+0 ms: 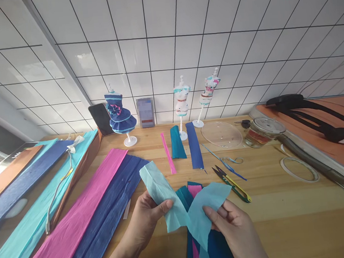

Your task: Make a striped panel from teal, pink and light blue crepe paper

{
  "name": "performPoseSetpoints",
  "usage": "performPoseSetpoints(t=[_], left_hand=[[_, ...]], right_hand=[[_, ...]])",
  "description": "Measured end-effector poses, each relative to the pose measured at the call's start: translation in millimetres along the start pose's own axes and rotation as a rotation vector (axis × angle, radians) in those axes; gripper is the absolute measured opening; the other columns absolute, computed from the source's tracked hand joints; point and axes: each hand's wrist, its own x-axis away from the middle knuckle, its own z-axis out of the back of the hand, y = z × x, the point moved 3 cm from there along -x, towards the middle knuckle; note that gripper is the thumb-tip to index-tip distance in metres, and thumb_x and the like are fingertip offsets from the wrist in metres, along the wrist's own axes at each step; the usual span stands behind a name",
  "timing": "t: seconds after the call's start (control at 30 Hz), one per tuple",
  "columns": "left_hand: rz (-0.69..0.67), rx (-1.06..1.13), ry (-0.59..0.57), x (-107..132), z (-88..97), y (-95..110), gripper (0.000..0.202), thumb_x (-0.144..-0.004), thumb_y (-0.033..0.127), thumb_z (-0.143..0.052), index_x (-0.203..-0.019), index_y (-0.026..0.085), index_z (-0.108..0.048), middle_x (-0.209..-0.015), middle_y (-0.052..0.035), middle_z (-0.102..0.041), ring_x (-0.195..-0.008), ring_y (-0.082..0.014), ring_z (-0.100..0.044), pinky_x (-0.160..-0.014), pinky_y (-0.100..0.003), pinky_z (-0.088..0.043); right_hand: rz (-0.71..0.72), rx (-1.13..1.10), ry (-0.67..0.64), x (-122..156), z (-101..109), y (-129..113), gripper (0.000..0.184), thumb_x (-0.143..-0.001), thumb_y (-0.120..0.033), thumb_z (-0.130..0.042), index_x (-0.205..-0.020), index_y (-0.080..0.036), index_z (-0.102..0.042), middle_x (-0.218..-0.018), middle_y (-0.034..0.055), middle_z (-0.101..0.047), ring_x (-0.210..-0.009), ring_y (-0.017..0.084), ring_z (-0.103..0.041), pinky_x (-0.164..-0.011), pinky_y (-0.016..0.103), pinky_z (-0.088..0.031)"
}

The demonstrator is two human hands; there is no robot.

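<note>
Your L hand (150, 216) is closed in a pinch on the L half of the pale aqua paper (195, 216), thumb on top, fingers under. Your R hand (234, 224) pinches the R half approx. the same way. Clock's centred on your hands, 12 = tiled wall (165, 56): the paper sits dead centre, up off the wooden tabletop (277, 216), narrow in the middle w/ both ends spread, L end toward 11, R end toward 1. Can't tell if it's 1 pc or 2.

Right under it, toward 6, you've got a stack of teal & pink strips (223, 250), partly hidden by paper & R hand. Yellow-green snips (234, 186) lie nr your R hand at 2, blades apart, tips toward 11.

At abt 12: a flat teal pc (177, 142) w/ a blue strip (194, 145) to its R; thin pink strip (168, 153) nearer 11. Farther out, by the wall: white dress form (182, 99) upright at 12, tilted-looking dress form (207, 91) btwn 12 & 1, form in a blue ruffled dress (120, 113) at 11.

Clear disc (221, 134) lies flat at 1; glass jar (265, 130) btwn 1 & 2. Long pink sheet (76, 211) & dk blue sheet (107, 216) lie side by side, overlapping, at abt 9.
</note>
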Motion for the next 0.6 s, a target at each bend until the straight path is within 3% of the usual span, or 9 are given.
performPoseSetpoints(t=[0.17,0.37,0.6], left_hand=[[0.009,0.077,-0.003,-1.0,-1.7,3.0,0.020,-0.071,0.024,-0.074,-0.089,0.018,-0.067,-0.083,-0.0029,-0.073,-0.077,-0.0187,-0.066,-0.075,-0.032,-0.051],[0.052,0.066,0.000,3.3,-6.6,10.0,0.018,-0.072,0.027,-0.074,-0.084,0.017,-0.067,-0.070,0.0006,-0.068,-0.062,-0.0117,-0.061,-0.064,-0.022,-0.050],[0.104,-0.118,-0.204,10.0,-19.1,8.1,0.026,-0.077,0.034,-0.068,-0.095,0.015,-0.068,-0.080,-0.0039,-0.070,-0.072,-0.0157,-0.064,-0.068,-0.025,-0.050]], right_hand=[[0.023,-0.007,-0.004,0.9,0.4,-2.6,0.028,-0.070,-0.047,-0.071,-0.082,-0.022,-0.067,-0.063,-0.0016,-0.062,-0.066,0.017,-0.060,-0.060,0.024,-0.050],[0.103,-0.130,0.018,9.0,-5.1,-11.5,0.035,-0.072,-0.046,-0.070,-0.099,-0.024,-0.066,-0.088,0.0039,-0.069,-0.086,0.022,-0.063,-0.076,0.029,-0.051],[0.095,-0.164,0.051,14.9,-5.1,6.5,0.054,-0.067,-0.048,-0.073,-0.115,-0.027,-0.057,-0.099,0.0045,-0.068,-0.088,0.022,-0.063,-0.074,0.030,-0.051]])
